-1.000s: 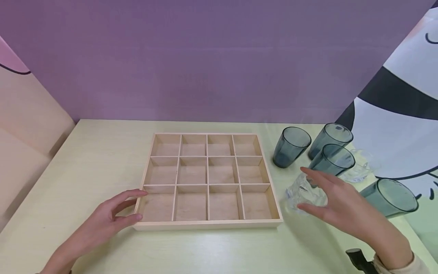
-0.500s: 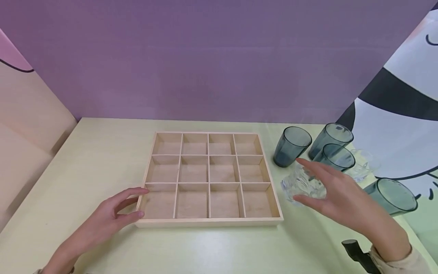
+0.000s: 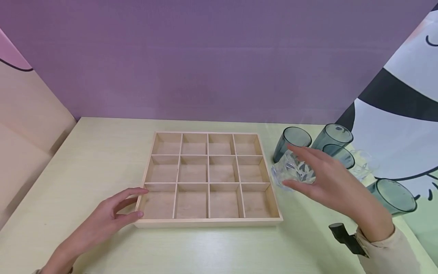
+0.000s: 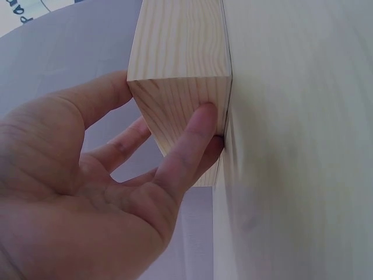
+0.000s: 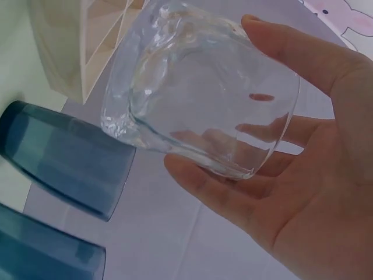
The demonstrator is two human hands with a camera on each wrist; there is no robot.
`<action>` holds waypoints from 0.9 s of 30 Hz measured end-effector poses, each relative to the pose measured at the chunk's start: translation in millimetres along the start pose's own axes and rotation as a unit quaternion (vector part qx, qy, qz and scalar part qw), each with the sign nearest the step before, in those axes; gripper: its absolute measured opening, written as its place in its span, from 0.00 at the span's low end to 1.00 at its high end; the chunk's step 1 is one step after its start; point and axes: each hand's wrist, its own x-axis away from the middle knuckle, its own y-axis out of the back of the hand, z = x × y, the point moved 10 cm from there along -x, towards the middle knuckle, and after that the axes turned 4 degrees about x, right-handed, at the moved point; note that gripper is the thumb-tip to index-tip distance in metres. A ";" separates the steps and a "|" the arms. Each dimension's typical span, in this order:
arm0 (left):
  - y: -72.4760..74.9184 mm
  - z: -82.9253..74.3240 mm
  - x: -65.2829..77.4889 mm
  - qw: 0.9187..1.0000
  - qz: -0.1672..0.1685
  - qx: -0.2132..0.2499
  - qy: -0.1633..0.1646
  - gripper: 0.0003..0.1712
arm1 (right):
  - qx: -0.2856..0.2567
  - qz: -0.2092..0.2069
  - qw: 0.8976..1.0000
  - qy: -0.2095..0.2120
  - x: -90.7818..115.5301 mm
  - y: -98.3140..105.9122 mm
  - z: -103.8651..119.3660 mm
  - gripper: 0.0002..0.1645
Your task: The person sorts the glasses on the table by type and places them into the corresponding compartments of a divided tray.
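A: What is the tray point(image 3: 208, 223) made of?

B: Pale bare wood: a shallow rectangle, its thin dividers making three rows of four compartments. The left wrist view shows striped grain along its wall.

A: And under it?

B: A cream surface point(image 3: 205, 251), smooth, with a soft sheen in front. A plain purple backdrop point(image 3: 205, 61) rises behind.

A: Tell me about the glassware.

B: Four smoky blue-grey tumblers point(image 3: 280, 149) stand right of the tray, round-rimmed and tapering downward. The clear glass point(image 3: 291, 167) is different: colourless, with a thin, smooth rim and a thick, rippled base that breaks the light into bright and dark flecks. Skin shows through its wall.

A: Where is it?

B: In the right hand point(image 3: 330, 184), thumb on one side and fingers curled round the other, gripping it. It is just beside the tray's right edge, in front of the leftmost tumbler. Whether its base touches the surface, I can't tell.

A: And the left hand point(image 3: 111, 215)?

B: Its fingers grip the tray's near left corner, one over the top rim, others against the outer wall.
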 end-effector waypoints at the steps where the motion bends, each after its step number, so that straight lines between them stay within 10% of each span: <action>1: -0.2 0.5 0.0 1.000 0.000 0.001 0.001 0.28 | 0.001 -0.002 1.000 0.004 -2.7 0.1 1.0 0.48; 27: 0.3 2.0 -0.9 1.000 -0.002 -0.003 -0.003 0.27 | -0.033 -0.022 0.999 0.021 -52.5 -6.5 4.5 0.47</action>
